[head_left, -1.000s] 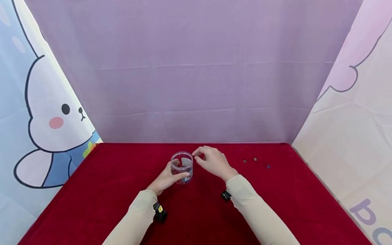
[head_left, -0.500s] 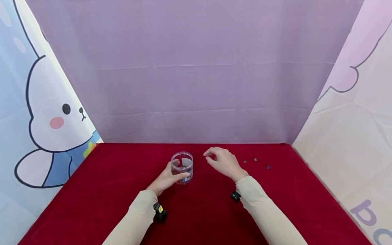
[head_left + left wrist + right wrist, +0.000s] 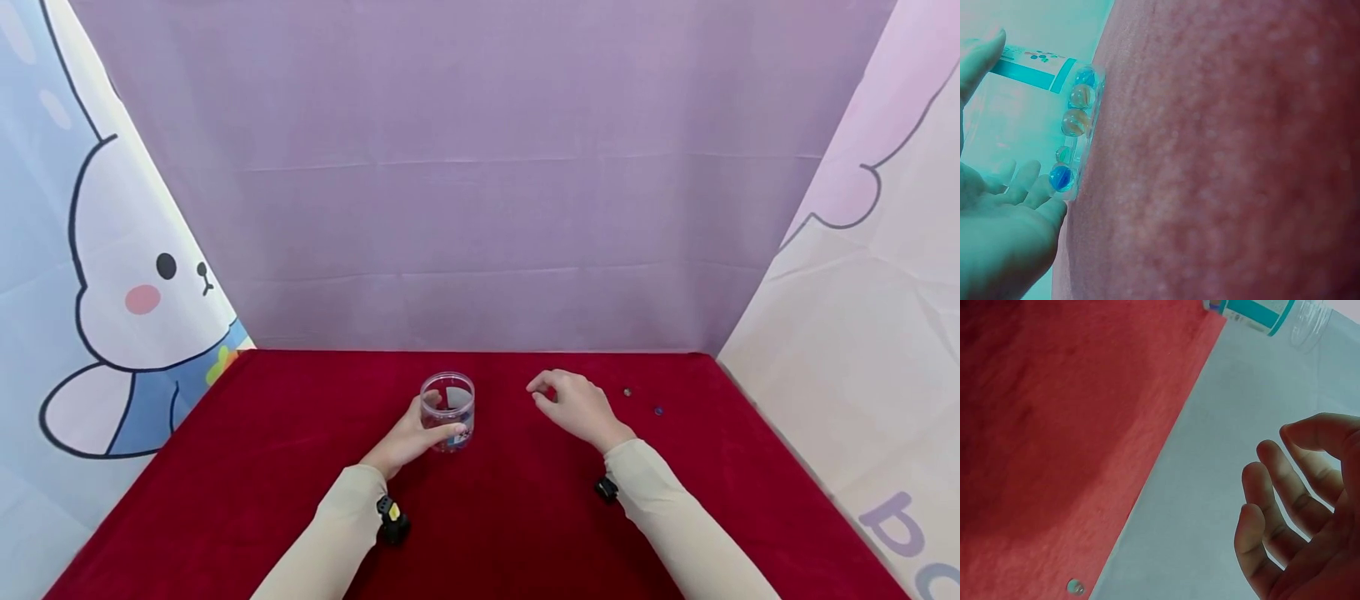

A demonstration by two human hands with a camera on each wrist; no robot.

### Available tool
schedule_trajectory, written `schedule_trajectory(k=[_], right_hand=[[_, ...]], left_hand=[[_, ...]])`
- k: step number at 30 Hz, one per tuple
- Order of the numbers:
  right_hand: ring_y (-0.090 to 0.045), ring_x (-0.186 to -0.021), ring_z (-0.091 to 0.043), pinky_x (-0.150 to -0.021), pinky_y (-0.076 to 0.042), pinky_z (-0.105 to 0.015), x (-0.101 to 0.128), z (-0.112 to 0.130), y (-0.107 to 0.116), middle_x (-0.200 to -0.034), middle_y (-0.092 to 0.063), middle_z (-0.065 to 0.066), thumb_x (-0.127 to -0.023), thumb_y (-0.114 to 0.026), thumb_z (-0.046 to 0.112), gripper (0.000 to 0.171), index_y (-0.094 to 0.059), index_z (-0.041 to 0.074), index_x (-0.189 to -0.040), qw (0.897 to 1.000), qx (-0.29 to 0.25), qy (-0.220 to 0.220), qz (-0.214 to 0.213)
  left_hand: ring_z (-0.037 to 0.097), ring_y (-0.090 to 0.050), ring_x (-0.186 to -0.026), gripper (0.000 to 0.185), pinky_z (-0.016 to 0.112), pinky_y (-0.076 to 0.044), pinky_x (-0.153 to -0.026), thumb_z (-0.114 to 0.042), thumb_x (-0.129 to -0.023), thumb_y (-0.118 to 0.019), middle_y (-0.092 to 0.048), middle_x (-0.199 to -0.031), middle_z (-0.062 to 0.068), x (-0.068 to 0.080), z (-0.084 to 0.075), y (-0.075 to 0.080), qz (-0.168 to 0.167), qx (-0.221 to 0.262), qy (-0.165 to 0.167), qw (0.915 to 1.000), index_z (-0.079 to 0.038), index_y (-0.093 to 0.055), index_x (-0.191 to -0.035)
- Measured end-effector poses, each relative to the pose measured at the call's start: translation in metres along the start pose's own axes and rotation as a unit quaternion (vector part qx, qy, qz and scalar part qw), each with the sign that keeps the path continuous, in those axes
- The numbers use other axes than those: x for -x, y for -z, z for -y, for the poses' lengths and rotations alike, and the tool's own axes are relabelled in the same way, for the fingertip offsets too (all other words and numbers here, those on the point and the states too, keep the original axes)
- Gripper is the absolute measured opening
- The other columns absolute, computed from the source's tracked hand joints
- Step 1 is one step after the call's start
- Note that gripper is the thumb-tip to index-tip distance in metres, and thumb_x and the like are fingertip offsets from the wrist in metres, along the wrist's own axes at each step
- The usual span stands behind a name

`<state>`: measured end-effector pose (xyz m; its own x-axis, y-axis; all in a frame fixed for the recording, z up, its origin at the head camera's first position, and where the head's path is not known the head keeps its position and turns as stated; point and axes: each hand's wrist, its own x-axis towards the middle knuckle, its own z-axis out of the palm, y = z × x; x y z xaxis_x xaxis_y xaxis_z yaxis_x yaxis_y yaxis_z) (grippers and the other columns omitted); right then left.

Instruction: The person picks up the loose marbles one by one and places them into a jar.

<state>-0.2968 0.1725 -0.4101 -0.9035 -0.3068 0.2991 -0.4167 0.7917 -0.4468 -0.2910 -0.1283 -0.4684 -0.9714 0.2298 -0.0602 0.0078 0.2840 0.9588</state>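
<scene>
My left hand [image 3: 408,437] grips a clear plastic jar [image 3: 447,410] that stands upright on the red cloth, its mouth uncovered. In the left wrist view, several glass marbles [image 3: 1076,122] lie at the bottom of the jar, some blue and some with orange swirls. To the right of the jar, my right hand [image 3: 577,408] is above the cloth with loosely bent fingers. Nothing shows between its thumb and fingers in the right wrist view. Beyond it lie a greenish marble [image 3: 627,392] and a blue marble [image 3: 658,411].
A red cloth [image 3: 495,525] covers the table. A purple curtain [image 3: 480,183] hangs along the back edge. Printed cloths with cartoon figures close off the left side [image 3: 127,250] and the right side [image 3: 862,350].
My right hand has moved away from the jar's rim to the right, toward the loose marbles. It now covers the spot where a third marble showed. My left hand and the jar have stayed put.
</scene>
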Motion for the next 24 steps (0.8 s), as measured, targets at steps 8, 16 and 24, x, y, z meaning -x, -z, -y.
schedule_trajectory(k=[8, 16, 24], right_hand=[[-0.055, -0.070, -0.010, -0.058, -0.047, -0.030, 0.007, -0.016, 0.004, -0.102, -0.067, 0.004, -0.094, -0.071, 0.018, 0.014, -0.073, 0.021, -0.107, 1.000, 0.008, -0.004, 0.002], [-0.056, -0.069, -0.012, -0.061, -0.048, -0.034, 0.016, -0.044, 0.014, -0.103, -0.068, 0.003, -0.095, -0.069, 0.020, 0.014, -0.072, 0.021, -0.109, 0.999, 0.005, -0.036, -0.012], [-0.062, -0.087, -0.017, -0.066, -0.051, -0.038, 0.028, -0.075, 0.026, -0.104, -0.069, 0.003, -0.095, -0.068, 0.018, 0.017, -0.073, 0.020, -0.111, 0.998, 0.015, -0.066, -0.021]], left_hand=[[0.034, -0.031, -0.140, 0.099, 0.061, -0.035, -0.108, -0.046, -0.083, -0.080, -0.034, -0.154, 0.011, 0.000, 0.000, 0.000, -0.001, -0.003, 0.002, 1.0000, -0.012, -0.022, -0.156], [0.033, -0.033, -0.138, 0.096, 0.059, -0.037, -0.107, -0.044, -0.085, -0.080, -0.034, -0.153, 0.012, -0.001, 0.002, -0.001, 0.003, 0.002, -0.004, 1.0000, -0.011, -0.023, -0.155], [0.031, -0.032, -0.139, 0.097, 0.058, -0.037, -0.108, -0.045, -0.084, -0.080, -0.032, -0.155, 0.010, -0.003, 0.004, -0.001, 0.002, 0.003, -0.008, 1.0000, -0.013, -0.023, -0.155]])
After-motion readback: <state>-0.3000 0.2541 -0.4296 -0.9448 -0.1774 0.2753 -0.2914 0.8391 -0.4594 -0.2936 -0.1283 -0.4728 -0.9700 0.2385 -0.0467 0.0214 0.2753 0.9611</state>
